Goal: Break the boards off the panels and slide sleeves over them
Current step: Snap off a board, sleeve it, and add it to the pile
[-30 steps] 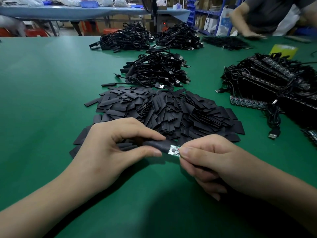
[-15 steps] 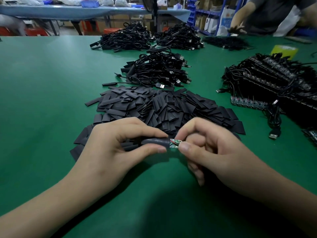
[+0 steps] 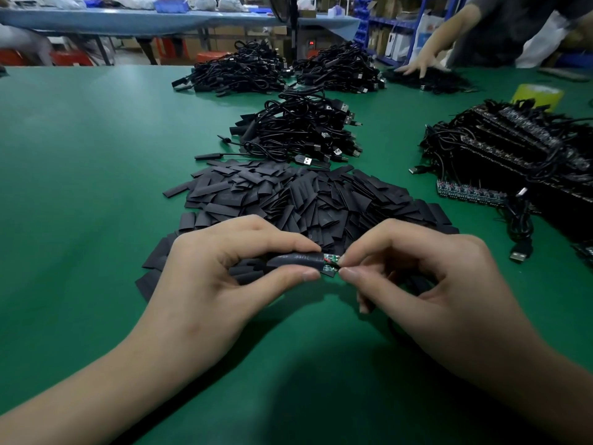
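My left hand [image 3: 218, 277] pinches a black sleeve [image 3: 295, 261] between thumb and forefinger, just above the green table. A small green board [image 3: 330, 264] with a red wire sticks out of the sleeve's right end. My right hand [image 3: 426, 277] pinches that exposed end of the board with thumb and forefinger tips. Behind my hands lies a heap of flat black sleeves [image 3: 305, 200]. At the right, panels of boards with black cables [image 3: 519, 155] are stacked; one green panel strip [image 3: 468, 192] lies at the stack's front edge.
Bundles of black USB cables [image 3: 298, 130] lie beyond the sleeve heap, with more piles [image 3: 282, 72] at the table's far edge. Another person's hand [image 3: 417, 64] rests on a far pile. A yellow object [image 3: 536, 94] sits at the right. A loose USB plug [image 3: 518, 255] lies near my right hand.
The sleeve has slid a little further over the board. My right hand shifted from a fuller grip to a fingertip pinch on the board's end. The far person's hand has dropped onto a pile.
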Available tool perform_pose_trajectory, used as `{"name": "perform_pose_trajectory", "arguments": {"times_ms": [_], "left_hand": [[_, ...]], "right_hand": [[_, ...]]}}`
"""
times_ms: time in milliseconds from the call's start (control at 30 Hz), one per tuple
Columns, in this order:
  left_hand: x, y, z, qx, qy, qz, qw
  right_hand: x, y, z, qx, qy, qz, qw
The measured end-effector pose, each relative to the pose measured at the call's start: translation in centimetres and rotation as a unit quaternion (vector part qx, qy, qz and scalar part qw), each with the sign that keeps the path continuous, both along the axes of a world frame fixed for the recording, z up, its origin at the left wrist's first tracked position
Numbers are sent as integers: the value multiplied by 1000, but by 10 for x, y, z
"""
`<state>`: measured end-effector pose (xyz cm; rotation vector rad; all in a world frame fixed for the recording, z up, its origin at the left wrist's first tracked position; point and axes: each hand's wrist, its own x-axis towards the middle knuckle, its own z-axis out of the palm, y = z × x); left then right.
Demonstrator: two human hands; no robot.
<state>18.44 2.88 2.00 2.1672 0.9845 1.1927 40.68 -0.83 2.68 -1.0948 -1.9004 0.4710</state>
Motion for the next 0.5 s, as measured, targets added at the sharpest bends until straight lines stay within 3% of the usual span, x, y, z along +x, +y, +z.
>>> {"name": "perform_pose_trajectory", "arguments": {"times_ms": [233,500], "left_hand": [[1,-2,1,27,21,1,999],[1,-4,2,66,36,6,997]], "right_hand": [[-3,-1,1,-1,-15,-4,1000],[-4,0,1,-51,28,5,998]]}}
